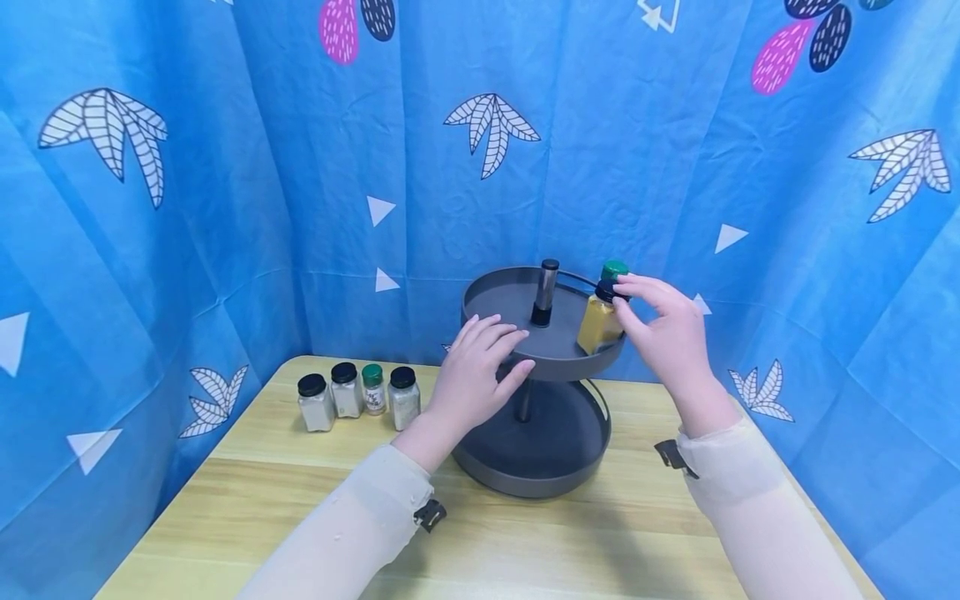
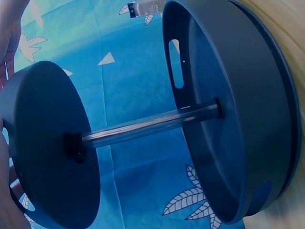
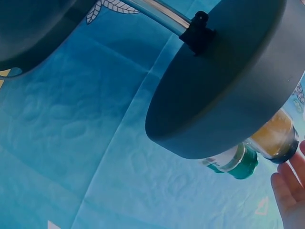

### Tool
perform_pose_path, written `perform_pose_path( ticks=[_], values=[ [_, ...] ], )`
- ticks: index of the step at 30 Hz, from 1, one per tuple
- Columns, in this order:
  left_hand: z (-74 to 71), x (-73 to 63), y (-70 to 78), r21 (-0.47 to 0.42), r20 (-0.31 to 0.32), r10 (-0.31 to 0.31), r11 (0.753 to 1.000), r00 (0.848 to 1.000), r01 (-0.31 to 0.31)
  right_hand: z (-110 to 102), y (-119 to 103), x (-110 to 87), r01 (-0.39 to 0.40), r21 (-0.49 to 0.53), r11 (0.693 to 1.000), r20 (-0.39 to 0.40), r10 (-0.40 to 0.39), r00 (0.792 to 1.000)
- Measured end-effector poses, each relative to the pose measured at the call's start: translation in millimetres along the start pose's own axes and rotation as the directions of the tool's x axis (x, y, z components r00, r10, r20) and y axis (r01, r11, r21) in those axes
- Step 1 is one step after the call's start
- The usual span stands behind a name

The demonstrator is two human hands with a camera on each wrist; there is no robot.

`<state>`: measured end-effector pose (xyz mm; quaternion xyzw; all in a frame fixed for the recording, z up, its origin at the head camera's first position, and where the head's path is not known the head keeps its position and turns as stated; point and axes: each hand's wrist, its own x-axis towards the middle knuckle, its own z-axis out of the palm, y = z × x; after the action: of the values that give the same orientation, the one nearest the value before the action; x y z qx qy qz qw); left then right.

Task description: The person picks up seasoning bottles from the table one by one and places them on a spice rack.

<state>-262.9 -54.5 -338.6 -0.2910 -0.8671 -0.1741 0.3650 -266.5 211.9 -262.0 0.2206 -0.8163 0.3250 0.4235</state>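
Note:
My right hand (image 1: pixel 667 329) pinches the black lid of a spice jar (image 1: pixel 597 323) with yellow contents, upright at the right inside the upper tray (image 1: pixel 558 367) of a dark grey two-tier turntable. In the right wrist view, the fingertips (image 3: pixel 286 179) touch that lid (image 3: pixel 288 151). Right beside it is a green-capped jar (image 1: pixel 615 269), partly hidden by the yellow jar and my hand. My left hand (image 1: pixel 472 375) rests at the upper tray's left front rim, fingers loosely extended; in the left wrist view it is partly cut off.
Several small jars (image 1: pixel 405 400) with black or green caps stand at the left back of the wooden table (image 1: pixel 480 550). The lower tray (image 1: pixel 532 479) sits on the table below the upper one. A metal post (image 1: pixel 545 296) joins the tiers. A blue patterned curtain (image 1: pixel 465 217) surrounds the table.

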Motion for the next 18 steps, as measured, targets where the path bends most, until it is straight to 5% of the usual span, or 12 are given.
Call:
perform_pose_path(
  ticks=[18],
  values=[
    [0.2, 0.7, 1.9, 0.015, -0.005, -0.004, 1.0, 1.0, 0.004, -18.5, 5.0, -17.1, 0.016, 0.022, 1.0, -0.089, -0.014, 0.996]
  ],
)
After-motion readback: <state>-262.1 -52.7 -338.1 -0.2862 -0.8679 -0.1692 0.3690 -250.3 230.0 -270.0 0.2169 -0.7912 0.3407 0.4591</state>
